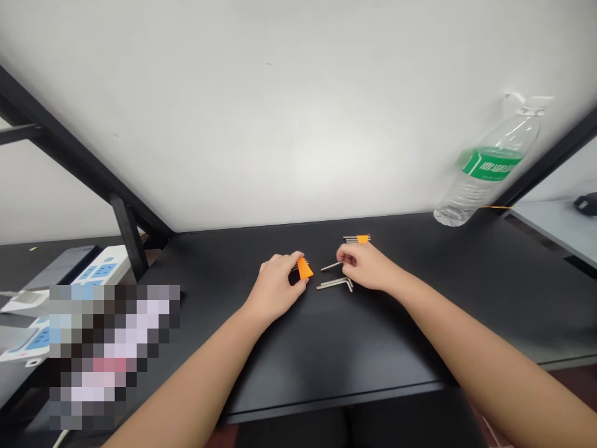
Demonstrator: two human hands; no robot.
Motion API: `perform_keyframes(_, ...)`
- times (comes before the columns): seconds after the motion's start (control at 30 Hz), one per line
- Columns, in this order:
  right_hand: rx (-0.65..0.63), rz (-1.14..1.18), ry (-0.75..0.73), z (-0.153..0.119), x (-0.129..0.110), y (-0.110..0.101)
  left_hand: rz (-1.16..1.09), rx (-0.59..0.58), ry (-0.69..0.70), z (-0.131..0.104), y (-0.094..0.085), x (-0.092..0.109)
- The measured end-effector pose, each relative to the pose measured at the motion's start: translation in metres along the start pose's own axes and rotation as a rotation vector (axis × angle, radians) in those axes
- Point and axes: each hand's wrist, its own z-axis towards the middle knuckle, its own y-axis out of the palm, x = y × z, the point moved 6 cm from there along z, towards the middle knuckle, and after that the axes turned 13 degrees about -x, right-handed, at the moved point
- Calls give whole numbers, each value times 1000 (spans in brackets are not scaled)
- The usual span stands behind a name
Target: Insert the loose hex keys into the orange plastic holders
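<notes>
My left hand (278, 283) grips an orange hex key holder (305, 269) between thumb and fingers, with some metal keys showing beside it. To its right, my right hand (361, 264) pinches a single L-shaped hex key (330, 266), whose long end points left toward the holder. Just below that hand, loose hex keys (333, 284) lie side by side on the black table (326, 354). Behind the right hand lies a second orange holder (362, 239) with several metal keys in it.
A clear plastic bottle (494, 163) with a green label stands at the back right against the white wall (280, 124). White power strips (105, 269) and a pixelated area are at the left, beyond a black metal frame (125, 227).
</notes>
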Motion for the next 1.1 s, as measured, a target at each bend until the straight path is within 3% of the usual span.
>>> perform_keyframes(0.1, -108, -81, 7, -5, 7, -3, -13, -2, -14, 0, 0, -3)
perform_keyframes(0.2, -174, -129, -16, -10, -1, 2, -23, -7, -9, 0, 1, -1)
perform_keyframes(0.4, -173, -217, -1, -16, -22, 11, -31, 9, 6, 0, 2, 0)
perform_keyframes(0.47, -148, -215, -35, -16, -25, 10, -44, 6, 16, 0, 2, 1)
perform_keyframes(0.6, 19, -89, -198, -13, -34, 4, -81, 0, 77, -1, 4, 9)
perform_keyframes(0.73, 94, 49, -309, -6, -43, 12, -103, -29, 144, -3, 4, 21)
perform_keyframes(0.87, 113, 110, -260, -2, -44, 18, -72, -58, 190, -2, 3, 27)
perform_keyframes(1.0, 141, 55, -165, -4, -35, 7, 2, -33, 149, -1, 1, 20)
perform_keyframes(1.1, 52, -12, -35, -6, -17, -3, 10, 6, 80, -1, -1, 10)
